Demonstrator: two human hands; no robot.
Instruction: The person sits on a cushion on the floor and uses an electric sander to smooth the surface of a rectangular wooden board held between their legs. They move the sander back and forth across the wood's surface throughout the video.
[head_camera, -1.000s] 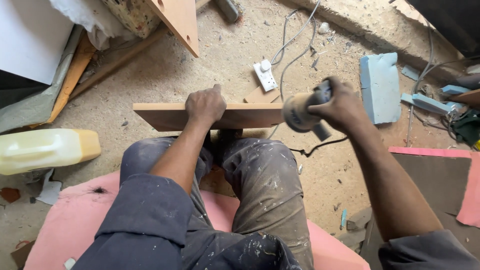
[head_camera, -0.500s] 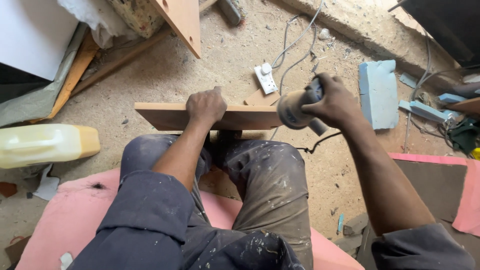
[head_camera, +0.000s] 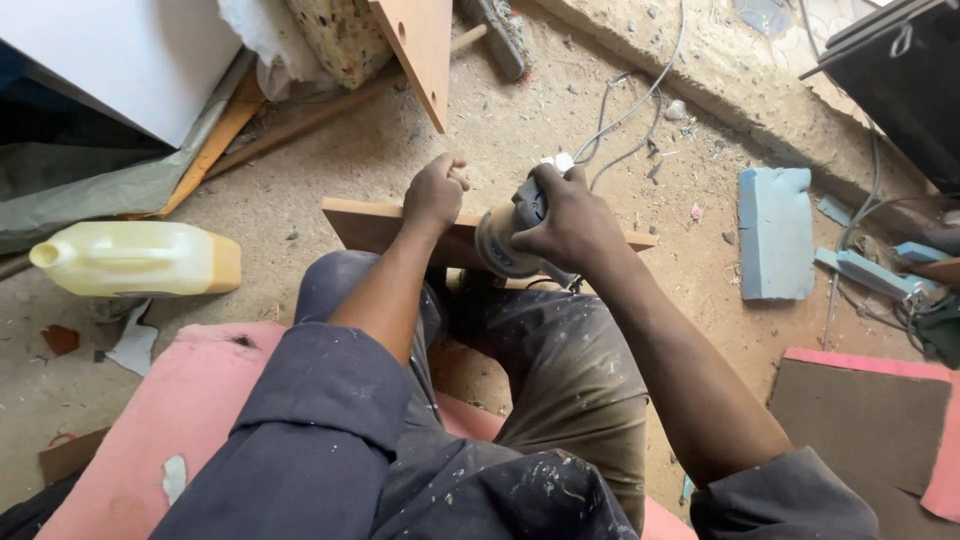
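While the person is sitting on a pink foam cushion (head_camera: 120, 400) with knees drawn up, the wooden board (head_camera: 375, 225) is lying flat across the knees, at twelve o'clock from the body, running from nine to three o'clock. The left hand (head_camera: 437, 190) is closing into a fist on the board's far edge and pressing it down; the right hand (head_camera: 570, 222) is clamping round a small grey power sander (head_camera: 505, 240), whose round head is bearing on the board's near edge just at three o'clock from the left hand. The hands are working close together but are not touching. The sander's cable (head_camera: 630, 120) is trailing off toward one o'clock across the sandy floor (head_camera: 300, 170). Judged from this view, good practice calls for keeping the disc square to the edge, moving it steadily along the grain, and keeping the left fist well off the disc's path. The board is overhanging the knees unsupported at both ends, so firm downward pressure seems needed to stop chatter. The cable should be staying behind the tool. A yellow jerrycan (head_camera: 135, 258) is lying on its side at nine o'clock, and a blue foam block (head_camera: 775, 230) is resting at three o'clock, both well apart from the work.
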